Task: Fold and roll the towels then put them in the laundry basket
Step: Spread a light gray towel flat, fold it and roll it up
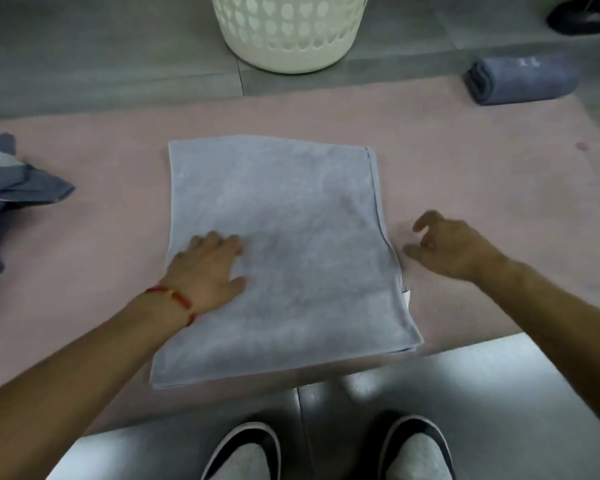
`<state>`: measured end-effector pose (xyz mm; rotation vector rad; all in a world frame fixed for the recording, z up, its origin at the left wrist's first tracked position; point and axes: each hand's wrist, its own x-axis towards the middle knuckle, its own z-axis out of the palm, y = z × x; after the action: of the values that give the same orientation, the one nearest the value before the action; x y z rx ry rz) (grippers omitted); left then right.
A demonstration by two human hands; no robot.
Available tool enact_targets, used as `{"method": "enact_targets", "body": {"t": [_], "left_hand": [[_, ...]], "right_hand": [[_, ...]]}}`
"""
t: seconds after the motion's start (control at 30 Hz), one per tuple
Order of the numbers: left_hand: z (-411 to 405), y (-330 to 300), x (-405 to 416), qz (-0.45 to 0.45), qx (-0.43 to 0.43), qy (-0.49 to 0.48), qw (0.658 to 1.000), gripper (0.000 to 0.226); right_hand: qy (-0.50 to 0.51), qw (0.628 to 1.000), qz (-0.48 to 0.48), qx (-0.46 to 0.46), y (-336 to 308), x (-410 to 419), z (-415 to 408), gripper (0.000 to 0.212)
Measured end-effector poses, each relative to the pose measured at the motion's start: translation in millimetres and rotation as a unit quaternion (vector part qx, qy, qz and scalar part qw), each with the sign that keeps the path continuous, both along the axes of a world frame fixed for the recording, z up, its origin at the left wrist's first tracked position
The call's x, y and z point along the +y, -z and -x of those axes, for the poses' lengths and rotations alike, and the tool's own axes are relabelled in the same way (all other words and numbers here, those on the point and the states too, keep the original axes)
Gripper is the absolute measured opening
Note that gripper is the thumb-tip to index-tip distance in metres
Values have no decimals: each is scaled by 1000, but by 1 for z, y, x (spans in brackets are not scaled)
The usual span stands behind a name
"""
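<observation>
The folded towel (278, 258) lies flat on the pink mat (465, 174), near edge at the mat border. The left hand (207, 271) presses it, fingers straight. The right hand (454, 247) hovers beside its right edge, fingers relaxed, empty. The laundry basket (288, 32) stands beyond on grey floor (84, 57).

At frame centre a folded light-blue towel (278, 251) lies flat on a pink mat (465, 188). The left hand (207, 268) presses flat on its left part; the right hand (447, 245) hovers just right of its edge, fingers loosely curled. A white laundry basket (288, 29) stands at top centre, 1 rolled towel (522, 77) at upper right.
</observation>
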<state>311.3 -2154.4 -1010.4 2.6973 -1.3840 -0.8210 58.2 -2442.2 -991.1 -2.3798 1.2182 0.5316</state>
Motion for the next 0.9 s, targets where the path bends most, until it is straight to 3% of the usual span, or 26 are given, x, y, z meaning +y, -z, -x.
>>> {"method": "enact_targets", "body": {"t": [0.13,0.27,0.43,0.6,0.77,0.9], "left_hand": [[11,16,-115,22,-1,115,993,68],[14,55,-177,41,-89,126,987,65],[21,97,-170,78,-141,81,984,62],[19,101,-168,149,-130,66,978,68],[19,104,-167,146,-136,61,978,73],[19,102,-167,152,-134,54,978,73]], "right_hand": [[-60,994,38,-81,-11,-54,-54,33],[-86,991,40,-98,14,-99,-104,38],[-85,983,30,-160,56,-131,-142,51],[-134,961,26,-240,87,-149,-156,29],[-24,941,-74,-330,67,-154,-157,5],[-44,927,-95,-359,31,-165,-172,10]]}}
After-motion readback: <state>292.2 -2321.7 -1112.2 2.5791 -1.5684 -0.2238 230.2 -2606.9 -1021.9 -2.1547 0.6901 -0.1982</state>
